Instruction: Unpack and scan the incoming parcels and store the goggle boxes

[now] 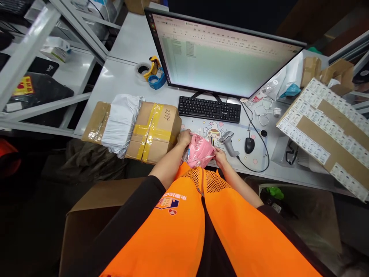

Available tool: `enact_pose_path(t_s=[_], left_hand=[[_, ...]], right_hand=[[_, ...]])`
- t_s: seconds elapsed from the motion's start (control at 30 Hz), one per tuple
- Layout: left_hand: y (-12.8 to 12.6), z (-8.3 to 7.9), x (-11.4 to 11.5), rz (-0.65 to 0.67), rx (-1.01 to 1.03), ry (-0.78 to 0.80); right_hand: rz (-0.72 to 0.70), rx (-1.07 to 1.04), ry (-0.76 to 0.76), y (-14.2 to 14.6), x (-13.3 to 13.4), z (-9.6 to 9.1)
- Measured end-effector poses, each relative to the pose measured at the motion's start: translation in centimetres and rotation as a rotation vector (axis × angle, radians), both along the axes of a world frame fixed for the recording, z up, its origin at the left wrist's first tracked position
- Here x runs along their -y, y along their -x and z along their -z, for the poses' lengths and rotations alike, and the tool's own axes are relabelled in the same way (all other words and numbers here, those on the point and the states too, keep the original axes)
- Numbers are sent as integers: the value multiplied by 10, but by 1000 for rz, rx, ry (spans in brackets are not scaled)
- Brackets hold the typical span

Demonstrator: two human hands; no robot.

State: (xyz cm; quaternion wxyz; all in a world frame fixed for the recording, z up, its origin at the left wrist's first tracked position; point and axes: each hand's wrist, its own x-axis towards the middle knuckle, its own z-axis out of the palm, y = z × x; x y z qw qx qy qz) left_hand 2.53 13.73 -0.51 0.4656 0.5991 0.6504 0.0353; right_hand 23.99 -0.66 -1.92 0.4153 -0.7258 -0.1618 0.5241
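A pink item in a clear plastic bag (201,151), with white lettering on it, is held between my two hands at the desk's front edge. My left hand (184,137) is closed on the bag's left upper side. On the right side, my right hand (220,157) pinches the bag's edge. Just right of the bag, a grey barcode scanner (228,143) lies on the printed desk mat (245,163). Close beside my left hand stands a taped cardboard box (154,132) marked with a handwritten number.
White plastic mailers (122,121) and a smaller carton (96,122) lie at left. Behind are a keyboard (209,109), a monitor (227,57) and tape dispensers (155,73). A mouse (249,145) and a sticker-covered cardboard sheet (325,127) are at right; an open carton (98,196) stands below.
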Motion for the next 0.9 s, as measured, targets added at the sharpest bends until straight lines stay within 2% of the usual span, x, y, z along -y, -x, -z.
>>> enact_pose_path(t_s=[0.1,0.2,0.27,0.33,0.43,0.5,0.6,0.7,0.77,0.83,0.9], left_hand=[[-4,-1,7,-65,38,-53],[1,-9,29,-165,83,-300],[9,-14,54,-154,103,-485],[18,-18,79,-69,74,-557],[27,-18,105,66,5,-533],[29,-18,112,143,-28,-479],[28,-20,111,275,-51,-355],[29,-23,110,382,-48,-262],[29,-23,112,426,-36,-207],[29,-23,114,472,-11,-153],[30,-23,114,516,18,-104]], right_hand=[[-38,-60,-29,-6,3,-4],[-96,-18,-59,-14,6,-9],[-159,208,-27,-17,4,-10],[-282,519,28,-16,-1,-11],[-504,867,134,-5,-14,-9],[-565,957,227,4,-24,-8],[-549,941,316,10,-32,-7],[-476,899,273,-3,-28,-14],[-432,910,236,-23,-20,-28],[-423,926,201,-44,-15,-51],[-507,909,130,-59,-14,-79]])
